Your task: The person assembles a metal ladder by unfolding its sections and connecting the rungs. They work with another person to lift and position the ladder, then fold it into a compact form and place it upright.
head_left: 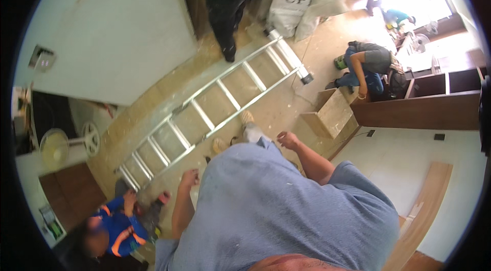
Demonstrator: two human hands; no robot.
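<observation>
Head view: the wearer's two bare hands hang at either side of a blue-grey T-shirt [286, 204]. The left hand [191, 178] has its fingers bent, and the right hand [288, 140] is loosely curled; I cannot tell from here whether either grip is spread or pressed together. Nearest to both is an aluminium ladder [202, 113] — it stretches diagonally across the tan floor [279, 110] just ahead of the wearer, its wide crossbar with dark end caps at the upper right. One light shoe [247, 117] stands close beside the ladder's near rail.

At the ladder's lower left end, a co-worker in blue and orange [120, 227] has a hand by the rail; whether it touches is unclear. Another person in dark trousers [222, 17] stands beyond the far rail, next to white sacks [291, 2]. To the right, a crouching person in grey [371, 58] leans near an open wooden box [335, 115] — a dark brown cabinet [417, 112] lies just beside it.
</observation>
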